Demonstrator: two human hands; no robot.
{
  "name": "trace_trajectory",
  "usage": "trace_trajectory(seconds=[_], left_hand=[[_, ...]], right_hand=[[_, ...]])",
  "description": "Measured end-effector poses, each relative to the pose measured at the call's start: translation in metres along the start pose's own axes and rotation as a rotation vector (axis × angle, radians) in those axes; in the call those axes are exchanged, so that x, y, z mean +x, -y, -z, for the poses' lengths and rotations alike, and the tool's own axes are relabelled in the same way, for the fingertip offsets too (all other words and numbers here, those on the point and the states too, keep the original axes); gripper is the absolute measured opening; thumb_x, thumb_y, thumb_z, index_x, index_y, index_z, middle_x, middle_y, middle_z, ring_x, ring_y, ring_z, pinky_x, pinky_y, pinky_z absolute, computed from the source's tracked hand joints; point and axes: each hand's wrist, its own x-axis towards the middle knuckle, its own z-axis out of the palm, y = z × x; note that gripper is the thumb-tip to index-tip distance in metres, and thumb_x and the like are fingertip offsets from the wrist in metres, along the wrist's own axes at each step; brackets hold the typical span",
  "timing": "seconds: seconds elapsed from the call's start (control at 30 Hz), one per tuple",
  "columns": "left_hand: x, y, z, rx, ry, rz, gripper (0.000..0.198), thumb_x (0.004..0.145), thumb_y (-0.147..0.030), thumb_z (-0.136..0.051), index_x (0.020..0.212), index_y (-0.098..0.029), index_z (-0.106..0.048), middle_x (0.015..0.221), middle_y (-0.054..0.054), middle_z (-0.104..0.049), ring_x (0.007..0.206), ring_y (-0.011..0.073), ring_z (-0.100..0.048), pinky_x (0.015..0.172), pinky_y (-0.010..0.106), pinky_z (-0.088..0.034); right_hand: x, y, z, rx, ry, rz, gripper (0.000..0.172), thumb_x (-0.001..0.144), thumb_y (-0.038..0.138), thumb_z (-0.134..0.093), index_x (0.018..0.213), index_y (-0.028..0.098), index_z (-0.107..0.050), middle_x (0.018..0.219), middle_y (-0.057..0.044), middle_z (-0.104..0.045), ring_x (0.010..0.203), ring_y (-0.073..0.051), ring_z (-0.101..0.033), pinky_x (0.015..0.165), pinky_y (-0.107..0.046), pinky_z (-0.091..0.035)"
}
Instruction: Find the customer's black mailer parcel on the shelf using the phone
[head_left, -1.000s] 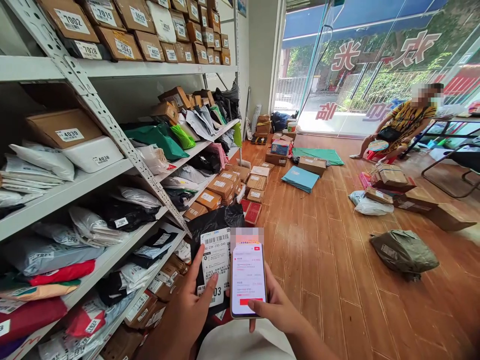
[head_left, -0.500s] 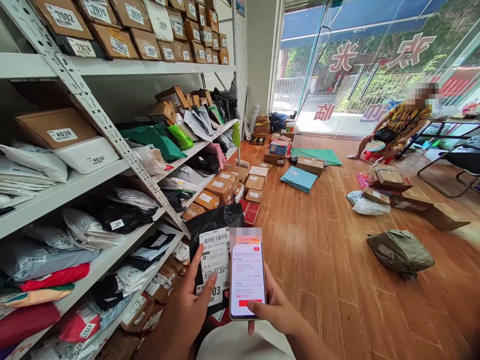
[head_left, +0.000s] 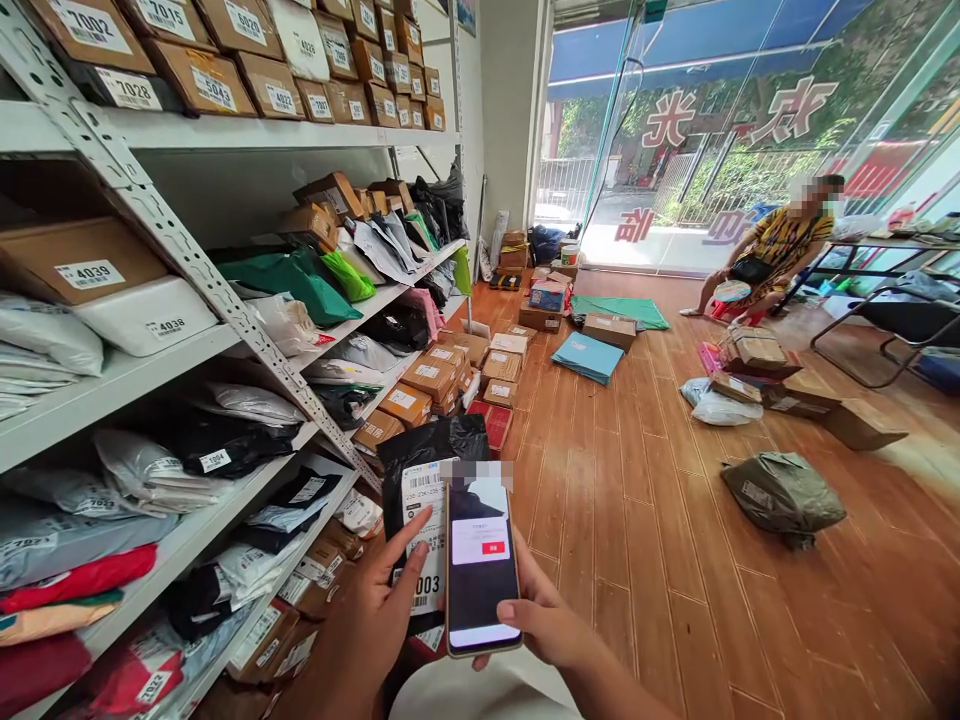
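Note:
My right hand (head_left: 546,612) is closed round a smartphone (head_left: 480,590), its thumb resting on the lower right of the screen. A white pop-up box with a red button shows over a darkened screen. Behind the phone and to its left is a black plastic mailer bag (head_left: 439,440) with a white shipping label (head_left: 427,580); the number on it ends in 003. My left hand (head_left: 386,600) grips the bag at its left side, thumb and a finger lying over the label. The phone overlaps the label's right part.
Metal shelves (head_left: 187,370) full of numbered parcels and bags rise on the left. Cartons (head_left: 435,370) stand by the shelf foot. An olive wrapped parcel (head_left: 784,495), boxes and a blue flat packet (head_left: 587,357) lie on the wooden floor. A person (head_left: 787,240) sits at the back right.
The phone screen has switched from a bright list page to a darkened page with a pop-up. Phone and right hand have shifted slightly left and down, covering more of the label. The view has turned slightly right.

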Motion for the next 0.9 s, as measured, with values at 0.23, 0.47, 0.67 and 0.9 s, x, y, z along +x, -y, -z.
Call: trace_trajectory(seconds=[0.23,0.47,0.67,0.9], left_hand=[[0.016,-0.002,-0.017,-0.205,0.149,0.125,0.062,0.079,-0.062,-0.064,0.119,-0.016,-0.070,0.121,0.012,-0.071,0.109,0.0284,-0.067,0.094,0.036,-0.055],[0.020,-0.001,-0.026,-0.209,0.106,0.096,0.062,0.078,-0.062,-0.065,0.117,-0.015,-0.071,0.120,0.011,-0.072,0.118,0.0291,-0.062,0.099,0.035,-0.052],[0.022,-0.001,-0.025,-0.239,0.135,0.121,0.055,0.080,-0.058,-0.065,0.115,-0.015,-0.072,0.110,0.009,-0.075,0.108,0.0262,-0.066,0.082,0.028,-0.055],[0.043,-0.010,-0.019,-0.085,0.210,0.076,0.053,0.083,-0.062,-0.057,0.090,-0.013,-0.077,0.078,0.006,-0.075,0.075,0.0220,-0.066,0.073,0.028,-0.050]], right_hand=[[0.010,-0.009,-0.005,0.037,-0.163,-0.024,0.081,0.082,0.037,-0.071,0.146,0.035,-0.022,0.129,-0.009,-0.061,0.084,-0.022,-0.071,0.061,-0.036,-0.059],[0.024,-0.014,-0.013,0.043,-0.466,0.056,0.063,0.081,0.050,-0.070,0.133,0.026,-0.045,0.119,-0.004,-0.068,0.110,-0.020,-0.063,0.101,-0.036,-0.045],[0.020,-0.017,-0.007,0.001,-0.384,0.070,0.059,0.081,0.047,-0.071,0.129,0.024,-0.047,0.118,-0.004,-0.067,0.095,-0.017,-0.065,0.085,-0.031,-0.050],[0.018,-0.020,0.000,-0.093,-0.330,0.055,0.065,0.088,0.053,-0.061,0.142,0.028,-0.035,0.133,-0.008,-0.059,0.105,-0.021,-0.063,0.083,-0.036,-0.052]])
